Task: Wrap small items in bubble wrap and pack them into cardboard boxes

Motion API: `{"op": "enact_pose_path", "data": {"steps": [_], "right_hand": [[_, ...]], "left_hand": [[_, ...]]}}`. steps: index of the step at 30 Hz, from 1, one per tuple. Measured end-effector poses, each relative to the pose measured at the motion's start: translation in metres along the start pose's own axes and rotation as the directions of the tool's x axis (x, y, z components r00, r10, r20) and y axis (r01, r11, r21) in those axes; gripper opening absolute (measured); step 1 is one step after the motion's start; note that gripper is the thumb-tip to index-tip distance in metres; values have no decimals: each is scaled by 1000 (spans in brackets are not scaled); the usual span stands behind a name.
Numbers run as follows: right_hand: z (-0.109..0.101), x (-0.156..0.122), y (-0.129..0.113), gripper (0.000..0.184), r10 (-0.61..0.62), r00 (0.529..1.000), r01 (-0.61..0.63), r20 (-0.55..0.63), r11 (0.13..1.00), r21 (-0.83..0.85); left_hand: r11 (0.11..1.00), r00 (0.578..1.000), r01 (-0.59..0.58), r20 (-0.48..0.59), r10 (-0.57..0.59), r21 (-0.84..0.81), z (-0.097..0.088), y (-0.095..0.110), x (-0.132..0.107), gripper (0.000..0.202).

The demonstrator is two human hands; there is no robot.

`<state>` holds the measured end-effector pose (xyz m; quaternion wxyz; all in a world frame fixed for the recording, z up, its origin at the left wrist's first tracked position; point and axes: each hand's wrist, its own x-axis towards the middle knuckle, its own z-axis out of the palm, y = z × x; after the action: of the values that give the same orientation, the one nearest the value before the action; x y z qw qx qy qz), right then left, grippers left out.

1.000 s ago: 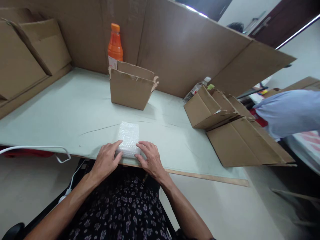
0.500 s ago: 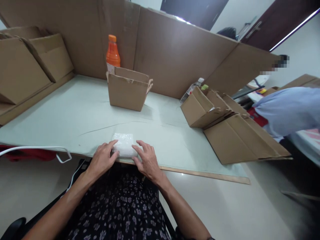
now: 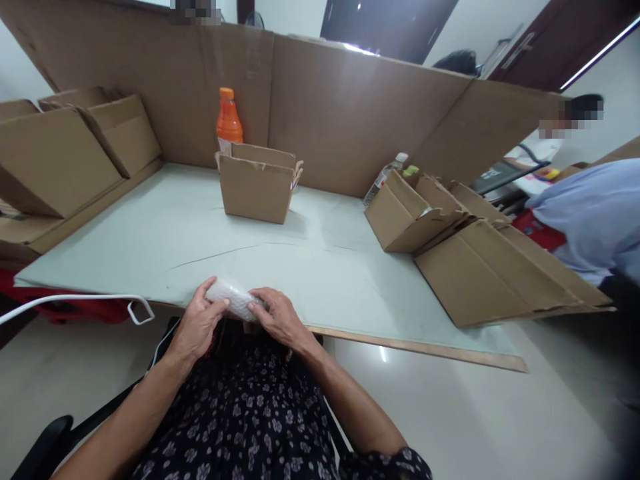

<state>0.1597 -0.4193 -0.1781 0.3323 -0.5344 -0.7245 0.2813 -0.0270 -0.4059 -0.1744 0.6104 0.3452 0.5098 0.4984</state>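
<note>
Left hand [image 3: 199, 321] and right hand [image 3: 280, 316], half-curled, grip bubble wrap [image 3: 234, 298]. Pale-green table [image 3: 320, 267] meets cardboard partition [image 3: 350, 120] (far side).

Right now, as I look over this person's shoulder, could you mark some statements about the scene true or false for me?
1. The left hand and right hand both hold the bubble-wrap packet. True.
2. The orange bottle stands behind the middle box. True.
3. The bubble-wrap packet is inside the middle box. False: it is between the hands, near the table's front edge.
4. A box on the right partly hides the white-capped bottle. True.
5. The orange bottle's cap is green. False: it is orange.
</note>
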Motion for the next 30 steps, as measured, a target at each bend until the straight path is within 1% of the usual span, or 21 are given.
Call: {"op": "enact_pose_path", "data": {"steps": [2, 3, 4, 5, 6, 7, 9, 10, 11, 12, 14, 15, 16, 17, 19, 20, 22, 23, 25, 27, 30], "right_hand": [[-7, -4, 4, 41, 31, 997, -26, -65, 996, 85], [-12, -5, 7, 49, 53, 997, -44, -57, 988, 145], [-16, -5, 10, 53, 70, 997, -64, -22, 974, 216], [-20, -5, 13, 50, 81, 997, -81, 13, 955, 285], [-24, -5, 16, 42, 87, 996, -91, 27, 936, 340], [-26, -4, 19, 34, 94, 996, -90, 9, 922, 377], [-30, -4, 27, 25, 139, 984, -84, -111, 915, 395], [-32, -3, 32, 23, 176, 968, -94, -180, 917, 388], [-33, -3, 37, 22, 211, 951, -114, -225, 919, 378], [-33, -3, 42, 21, 239, 941, -139, -240, 919, 369], [-33, -4, 51, 20, 266, 940, -182, -213, 921, 345], [-32, -5, 54, 20, 262, 945, -193, -193, 929, 317], [-31, -7, 57, 22, 251, 950, -195, -183, 940, 279], [-29, -9, 60, 24, 237, 954, -190, -185, 953, 237], [-24, -13, 63, 30, 210, 954, -175, -212, 969, 176], [-22, -15, 64, 32, 198, 954, -164, -226, 973, 163], [-20, -17, 65, 34, 173, 955, -136, -243, 977, 162], [-20, -18, 65, 33, 164, 955, -125, -246, 978, 167], [-25, -18, 65, 31, 177, 957, -130, -229, 970, 204], [-37, -16, 63, 26, 228, 957, -170, -181, 942, 288], [-66, -15, 59, 23, 284, 947, -202, -147, 889, 411]], "left_hand": [[999, 1000, -12, 11, 13, -37, 11, 0, -2, 91], [999, 999, -25, 28, 26, -33, 17, 0, -3, 91], [999, 998, -39, 53, 39, -13, 22, -1, -2, 89], [998, 996, -55, 78, 52, 25, 28, -1, 0, 88], [994, 993, -81, 93, 74, 70, 34, -1, 3, 87], [986, 989, -124, 97, 113, 114, 41, 1, 8, 84], [945, 964, -264, 78, 253, 193, 56, 11, 23, 77], [904, 934, -356, 66, 351, 238, 66, 19, 34, 72], [839, 886, -455, 59, 460, 297, 76, 30, 47, 67], [747, 820, -550, 70, 568, 374, 88, 42, 61, 60], [495, 653, -682, 145, 743, 538, 113, 68, 97, 50], [361, 570, -715, 201, 797, 598, 125, 82, 117, 48], [259, 509, -727, 246, 825, 636, 136, 94, 138, 50], [191, 479, -716, 274, 834, 671, 145, 106, 159, 55], [110, 473, -663, 301, 828, 740, 157, 126, 199, 66], [81, 481, -649, 326, 814, 757, 159, 134, 215, 65], [25, 506, -647, 405, 761, 762, 155, 146, 238, 50], [3, 515, -661, 452, 728, 750, 150, 149, 245, 37], [-25, 521, -694, 527, 672, 719, 137, 152, 247, 17], [-34, 499, -733, 571, 653, 679, 122, 149, 238, 12], [-77, 418, -791, 628, 657, 607, 102, 139, 210, 15]]}}
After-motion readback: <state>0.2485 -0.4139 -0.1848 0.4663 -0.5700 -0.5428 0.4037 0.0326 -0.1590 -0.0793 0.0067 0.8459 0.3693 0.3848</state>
